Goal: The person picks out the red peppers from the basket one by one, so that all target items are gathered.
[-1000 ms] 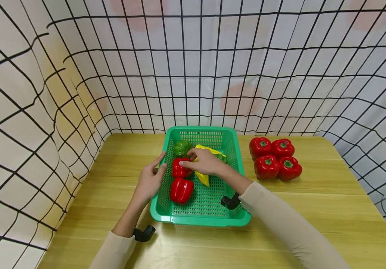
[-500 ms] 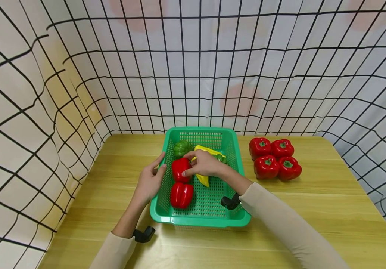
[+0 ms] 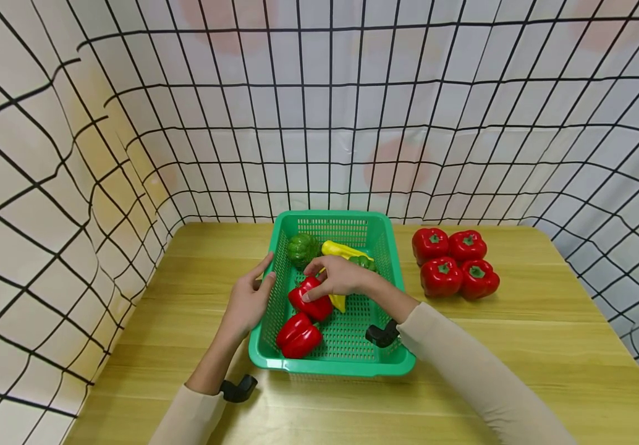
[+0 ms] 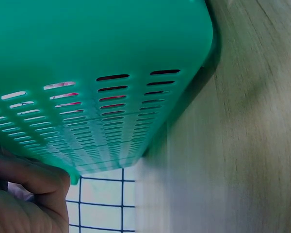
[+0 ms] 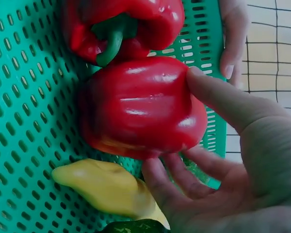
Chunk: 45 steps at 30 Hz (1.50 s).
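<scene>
My right hand point(image 3: 344, 275) holds a red bell pepper point(image 3: 316, 303) inside the green basket point(image 3: 333, 369). In the right wrist view, the thumb is on one side of this pepper and the fingers on the other. A second red bell pepper point(image 3: 299, 335) lies against it on the near left side of the basket, green stem point(image 5: 114, 41) showing in the right wrist view. My left hand point(image 3: 248, 298) grips the basket's left rim, with the thumb over the edge; the left wrist view shows bent fingers point(image 4: 31, 177) beside the slotted outer wall.
A ribbed green vegetable point(image 3: 303, 249) sits in the basket's far left corner. Yellow peppers point(image 3: 347, 250) and another green vegetable point(image 3: 363, 262) lie partly behind the right hand. Several red bell peppers point(image 3: 442, 276) stand grouped on the wooden table point(image 3: 542, 358) to the right.
The held bell pepper has come toward the near side of the basket and turned. The other red pepper has shifted nearer and tilted. My left hand stays put on the rim.
</scene>
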Each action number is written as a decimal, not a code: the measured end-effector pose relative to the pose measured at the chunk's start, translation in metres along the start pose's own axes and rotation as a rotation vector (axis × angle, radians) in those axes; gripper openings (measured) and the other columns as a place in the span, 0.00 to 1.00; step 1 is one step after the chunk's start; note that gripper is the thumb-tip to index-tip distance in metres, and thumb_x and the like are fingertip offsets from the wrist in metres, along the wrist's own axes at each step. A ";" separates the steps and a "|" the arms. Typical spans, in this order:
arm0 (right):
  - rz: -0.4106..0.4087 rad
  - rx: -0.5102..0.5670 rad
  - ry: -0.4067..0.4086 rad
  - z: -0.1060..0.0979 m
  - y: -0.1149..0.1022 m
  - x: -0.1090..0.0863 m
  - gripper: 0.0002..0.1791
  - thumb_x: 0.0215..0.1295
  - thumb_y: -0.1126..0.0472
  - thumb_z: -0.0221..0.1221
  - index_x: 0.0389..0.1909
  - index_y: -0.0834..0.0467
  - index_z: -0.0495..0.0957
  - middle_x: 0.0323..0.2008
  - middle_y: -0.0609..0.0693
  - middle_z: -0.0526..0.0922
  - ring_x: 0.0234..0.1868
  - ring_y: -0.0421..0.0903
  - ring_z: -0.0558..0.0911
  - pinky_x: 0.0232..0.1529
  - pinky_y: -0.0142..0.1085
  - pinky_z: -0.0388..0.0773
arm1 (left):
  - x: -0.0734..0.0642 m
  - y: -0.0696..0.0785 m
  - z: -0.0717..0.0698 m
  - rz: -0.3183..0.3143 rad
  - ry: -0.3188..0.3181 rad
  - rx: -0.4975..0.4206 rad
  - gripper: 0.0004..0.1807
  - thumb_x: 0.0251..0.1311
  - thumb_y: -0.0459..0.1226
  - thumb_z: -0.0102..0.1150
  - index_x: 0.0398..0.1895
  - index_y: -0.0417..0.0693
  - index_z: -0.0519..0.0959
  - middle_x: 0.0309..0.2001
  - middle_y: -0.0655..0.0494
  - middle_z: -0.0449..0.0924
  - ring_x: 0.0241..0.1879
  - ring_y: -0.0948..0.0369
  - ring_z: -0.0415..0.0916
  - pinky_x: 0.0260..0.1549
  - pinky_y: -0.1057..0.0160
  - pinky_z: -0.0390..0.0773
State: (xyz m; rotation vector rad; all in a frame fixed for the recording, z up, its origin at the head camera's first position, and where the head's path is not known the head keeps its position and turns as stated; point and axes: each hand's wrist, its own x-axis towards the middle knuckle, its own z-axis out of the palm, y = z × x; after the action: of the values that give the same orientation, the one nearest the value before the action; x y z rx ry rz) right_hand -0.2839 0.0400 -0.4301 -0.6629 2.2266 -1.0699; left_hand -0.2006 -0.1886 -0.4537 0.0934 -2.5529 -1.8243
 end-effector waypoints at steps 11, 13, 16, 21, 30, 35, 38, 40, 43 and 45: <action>0.003 0.023 -0.052 -0.003 -0.002 -0.005 0.43 0.54 0.54 0.78 0.68 0.62 0.71 0.60 0.56 0.78 0.55 0.52 0.81 0.49 0.41 0.86 | -0.001 0.001 0.000 0.005 0.004 0.007 0.27 0.78 0.47 0.50 0.77 0.73 0.65 0.30 0.33 0.82 0.27 0.44 0.83 0.28 0.53 0.86; 0.002 0.033 -0.061 -0.004 -0.002 -0.005 0.44 0.54 0.56 0.78 0.70 0.63 0.70 0.60 0.56 0.78 0.55 0.52 0.81 0.49 0.41 0.86 | -0.001 0.001 0.000 0.008 0.005 0.006 0.27 0.78 0.47 0.50 0.77 0.73 0.65 0.28 0.34 0.80 0.26 0.44 0.82 0.27 0.54 0.86; -0.011 0.020 -0.066 -0.005 -0.003 -0.006 0.42 0.53 0.58 0.78 0.68 0.63 0.72 0.59 0.56 0.80 0.54 0.52 0.81 0.49 0.41 0.86 | -0.001 0.001 0.000 0.009 0.006 0.010 0.26 0.78 0.47 0.50 0.77 0.74 0.65 0.27 0.36 0.79 0.26 0.45 0.81 0.26 0.55 0.85; -0.038 0.004 -0.038 -0.007 -0.004 -0.008 0.38 0.51 0.58 0.79 0.63 0.58 0.75 0.59 0.56 0.80 0.56 0.53 0.81 0.51 0.41 0.85 | 0.000 0.000 0.001 0.008 0.003 0.016 0.26 0.79 0.47 0.50 0.77 0.74 0.65 0.30 0.35 0.81 0.27 0.46 0.82 0.27 0.55 0.86; -0.087 0.056 0.068 -0.013 -0.008 -0.015 0.38 0.50 0.56 0.80 0.62 0.53 0.75 0.62 0.54 0.76 0.55 0.58 0.83 0.44 0.42 0.88 | -0.001 0.001 0.001 0.004 0.004 0.017 0.27 0.78 0.48 0.50 0.77 0.74 0.65 0.34 0.34 0.84 0.30 0.45 0.84 0.29 0.53 0.87; -0.093 0.061 0.142 -0.015 -0.008 -0.024 0.39 0.49 0.53 0.81 0.62 0.48 0.75 0.63 0.52 0.76 0.59 0.59 0.81 0.44 0.42 0.88 | 0.000 0.000 0.001 0.005 0.005 0.025 0.27 0.78 0.48 0.50 0.77 0.73 0.65 0.34 0.34 0.85 0.29 0.46 0.84 0.29 0.54 0.87; -0.106 0.081 0.172 -0.016 -0.007 -0.030 0.39 0.48 0.53 0.81 0.63 0.47 0.75 0.64 0.51 0.75 0.61 0.59 0.80 0.45 0.43 0.88 | -0.001 0.001 0.001 0.002 0.012 0.031 0.27 0.78 0.48 0.50 0.77 0.73 0.65 0.35 0.34 0.85 0.30 0.46 0.84 0.28 0.53 0.87; -0.126 0.096 0.192 -0.017 -0.008 -0.034 0.39 0.48 0.53 0.81 0.63 0.47 0.75 0.64 0.51 0.75 0.61 0.59 0.80 0.45 0.43 0.88 | -0.001 0.002 0.000 0.000 0.014 0.034 0.27 0.78 0.48 0.50 0.77 0.74 0.65 0.35 0.33 0.85 0.30 0.44 0.84 0.28 0.52 0.87; -0.171 0.121 0.224 -0.019 -0.009 -0.040 0.39 0.49 0.53 0.80 0.64 0.48 0.76 0.63 0.51 0.76 0.58 0.59 0.82 0.45 0.44 0.89 | -0.001 0.002 0.001 0.001 0.008 0.031 0.27 0.78 0.48 0.50 0.78 0.73 0.64 0.36 0.33 0.85 0.31 0.44 0.84 0.29 0.51 0.87; -0.197 0.133 0.245 -0.020 -0.010 -0.044 0.38 0.50 0.54 0.80 0.64 0.48 0.76 0.62 0.51 0.77 0.56 0.58 0.82 0.46 0.44 0.88 | -0.001 0.001 0.000 0.000 0.005 0.030 0.27 0.78 0.48 0.50 0.78 0.73 0.64 0.36 0.32 0.85 0.31 0.43 0.84 0.29 0.50 0.88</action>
State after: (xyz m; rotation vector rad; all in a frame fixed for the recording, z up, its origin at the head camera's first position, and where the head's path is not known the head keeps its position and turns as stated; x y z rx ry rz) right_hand -0.2646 0.0733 -0.3989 -0.7383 2.3030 -1.4534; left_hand -0.1994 -0.1877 -0.4525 0.0972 -2.5771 -1.7842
